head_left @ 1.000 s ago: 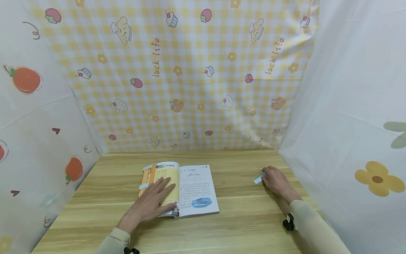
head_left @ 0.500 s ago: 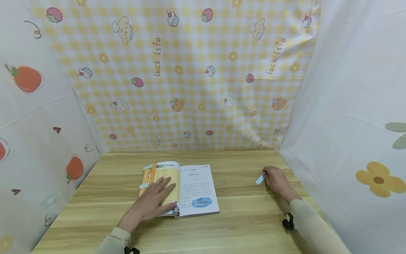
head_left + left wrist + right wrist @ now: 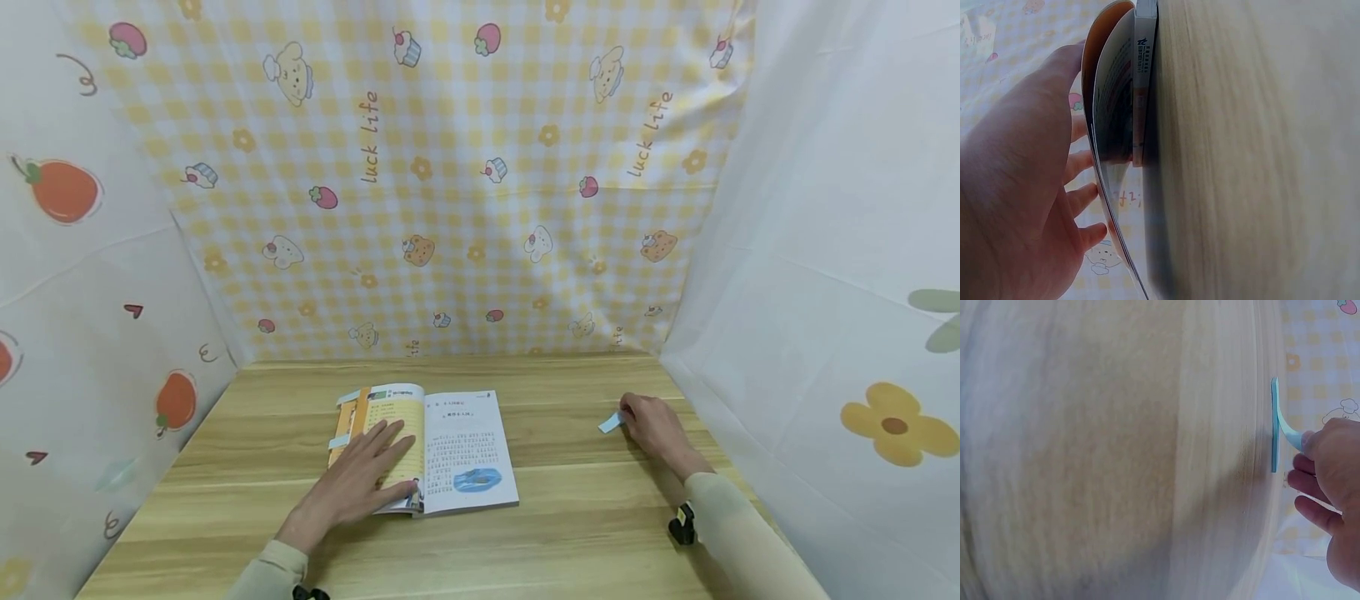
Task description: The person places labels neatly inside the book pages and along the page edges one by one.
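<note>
In the head view an open book [image 3: 467, 454] lies on the table, a yellow-toned page at left and a text page with a blue picture at right. My left hand [image 3: 352, 479] rests flat on the left page, fingers spread. The left wrist view shows the left pages [image 3: 1107, 206] bowed up under that palm, beside the book's spine [image 3: 1142, 81]. Over at the right, my right hand [image 3: 656, 429] pinches the end of a light blue sticky note [image 3: 1291, 434]. The note curves away from a thin blue sticky-note pad [image 3: 1275, 444], still joined at the other end.
Blue tabs [image 3: 340, 439] stick out from the book's left edge. The wooden table [image 3: 555, 542] backs onto a yellow checked curtain [image 3: 450, 208], with white cloth [image 3: 810, 275] at the sides. A black wrist camera [image 3: 682, 525] sits at my right cuff.
My right fingers have shifted slightly at the end of the blue sticky-note pad, and the blue strip has tilted a little. My left hand and the book have stayed put.
</note>
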Action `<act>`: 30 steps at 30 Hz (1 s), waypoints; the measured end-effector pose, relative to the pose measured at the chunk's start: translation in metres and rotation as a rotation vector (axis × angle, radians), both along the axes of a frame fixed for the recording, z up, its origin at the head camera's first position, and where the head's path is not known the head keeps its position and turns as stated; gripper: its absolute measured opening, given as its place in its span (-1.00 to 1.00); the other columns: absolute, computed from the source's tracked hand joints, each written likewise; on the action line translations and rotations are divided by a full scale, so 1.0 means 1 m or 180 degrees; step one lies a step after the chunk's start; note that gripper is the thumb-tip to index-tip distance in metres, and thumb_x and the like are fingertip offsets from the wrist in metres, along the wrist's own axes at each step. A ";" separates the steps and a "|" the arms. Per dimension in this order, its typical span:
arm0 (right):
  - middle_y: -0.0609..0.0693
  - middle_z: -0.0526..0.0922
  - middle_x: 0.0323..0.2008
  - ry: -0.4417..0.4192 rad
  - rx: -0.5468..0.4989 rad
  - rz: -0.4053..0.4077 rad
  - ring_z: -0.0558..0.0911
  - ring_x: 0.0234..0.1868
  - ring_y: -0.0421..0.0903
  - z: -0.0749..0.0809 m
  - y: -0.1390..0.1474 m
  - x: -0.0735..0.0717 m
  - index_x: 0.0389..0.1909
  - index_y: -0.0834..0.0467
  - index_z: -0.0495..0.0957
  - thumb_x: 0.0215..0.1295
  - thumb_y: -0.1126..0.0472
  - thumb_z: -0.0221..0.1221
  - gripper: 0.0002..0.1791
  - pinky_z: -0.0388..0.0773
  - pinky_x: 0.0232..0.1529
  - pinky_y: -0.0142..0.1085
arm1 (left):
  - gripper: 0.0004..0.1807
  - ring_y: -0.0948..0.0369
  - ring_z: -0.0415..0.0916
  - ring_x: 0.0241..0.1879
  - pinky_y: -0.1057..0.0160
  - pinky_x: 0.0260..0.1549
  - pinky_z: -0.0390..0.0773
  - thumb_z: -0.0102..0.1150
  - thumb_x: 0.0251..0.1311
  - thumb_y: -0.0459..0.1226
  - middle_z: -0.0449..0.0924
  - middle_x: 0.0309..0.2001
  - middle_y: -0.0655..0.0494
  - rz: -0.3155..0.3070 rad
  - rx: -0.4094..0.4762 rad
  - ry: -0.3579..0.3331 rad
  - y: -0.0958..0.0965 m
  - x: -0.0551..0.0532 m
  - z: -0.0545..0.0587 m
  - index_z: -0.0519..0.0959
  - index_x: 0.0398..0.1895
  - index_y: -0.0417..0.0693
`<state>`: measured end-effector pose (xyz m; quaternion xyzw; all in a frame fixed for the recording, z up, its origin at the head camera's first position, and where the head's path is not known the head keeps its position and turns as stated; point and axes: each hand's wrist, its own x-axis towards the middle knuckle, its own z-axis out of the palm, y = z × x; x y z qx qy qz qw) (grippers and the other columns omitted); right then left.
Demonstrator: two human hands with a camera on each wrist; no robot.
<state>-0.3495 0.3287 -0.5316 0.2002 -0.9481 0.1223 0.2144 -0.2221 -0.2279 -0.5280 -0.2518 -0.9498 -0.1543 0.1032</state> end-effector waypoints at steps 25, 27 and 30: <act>0.11 0.86 -0.27 -0.0610 -0.0475 0.0021 0.81 -0.27 0.01 0.003 -0.007 -0.002 -0.16 0.29 0.77 0.56 0.28 0.37 -0.88 0.81 -0.18 -0.03 | -0.17 -0.35 0.20 0.76 -0.57 0.64 0.28 0.23 0.61 0.24 0.30 0.76 -0.22 0.0029 -0.0011 -0.0027 0.002 0.003 0.003 0.46 0.69 -0.06; 0.11 0.86 -0.26 -0.0663 -0.0492 0.0043 0.85 -0.21 0.06 0.002 -0.007 -0.003 -0.18 0.28 0.76 0.54 0.28 0.39 -0.89 0.86 -0.13 0.03 | -0.17 -0.35 0.20 0.76 -0.57 0.64 0.28 0.23 0.61 0.24 0.30 0.76 -0.22 0.0032 -0.0001 -0.0038 0.002 0.003 0.003 0.46 0.69 -0.06; 0.08 0.86 -0.29 -0.0729 -0.0494 0.0055 0.85 -0.23 0.04 0.001 -0.007 -0.004 -0.23 0.25 0.74 0.53 0.28 0.40 -0.88 0.86 -0.15 0.00 | -0.17 -0.35 0.20 0.76 -0.56 0.65 0.28 0.23 0.61 0.24 0.30 0.76 -0.22 0.0036 0.0005 -0.0047 0.001 0.003 0.004 0.46 0.70 -0.06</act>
